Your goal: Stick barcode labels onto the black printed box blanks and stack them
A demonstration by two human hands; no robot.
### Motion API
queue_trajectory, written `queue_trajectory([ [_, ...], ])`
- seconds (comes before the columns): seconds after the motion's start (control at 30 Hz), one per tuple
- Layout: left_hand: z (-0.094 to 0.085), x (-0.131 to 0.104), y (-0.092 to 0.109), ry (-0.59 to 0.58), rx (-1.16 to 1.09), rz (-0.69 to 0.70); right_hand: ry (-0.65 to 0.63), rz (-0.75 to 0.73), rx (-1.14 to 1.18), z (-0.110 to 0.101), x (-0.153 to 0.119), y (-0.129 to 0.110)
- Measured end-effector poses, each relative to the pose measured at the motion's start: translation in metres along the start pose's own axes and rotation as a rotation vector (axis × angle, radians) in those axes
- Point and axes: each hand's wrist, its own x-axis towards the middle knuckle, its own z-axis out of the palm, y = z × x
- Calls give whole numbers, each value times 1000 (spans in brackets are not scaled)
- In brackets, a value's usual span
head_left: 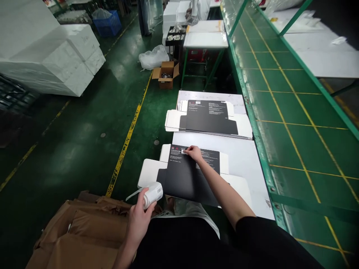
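Observation:
A roll of white barcode labels [154, 192] sits in my left hand [141, 213], fingers wrapped round its core, with a loose strip trailing to the left. My right hand [194, 153] pinches a small white label [184, 151] against the upper part of a flat black-and-white box blank [179, 175]. White print runs along the top of that blank, and white flaps stick out at both sides. Beyond it lies a stack of similar box blanks [207, 117], the top one bearing a white label [198, 102] near its upper edge.
The white table [238, 153] borders a green conveyor [297, 112] with yellow lines on the right. Brown paper or cardboard [84, 231] fills the lower left. Ahead stand an open carton [166, 76], a plastic bag [154, 57] and another table [206, 40]. A person's legs [143, 18] show far off.

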Motion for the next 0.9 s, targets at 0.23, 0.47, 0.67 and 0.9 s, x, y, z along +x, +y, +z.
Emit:
queue_trajectory([
  [0.23, 3, -2, -5, -70, -89, -121, 34, 33, -93, 10, 29, -11],
  [0.47, 3, 4, 2, -99, -142, -135, 73, 63, -132, 13, 25, -12],
  [0.67, 2, 6, 1, -92, -128, -130, 105, 83, -119, 14, 22, -13],
  [0.9, 3, 6, -3, -78, -132, -107, 112, 101, -104, 14, 19, -12],
])
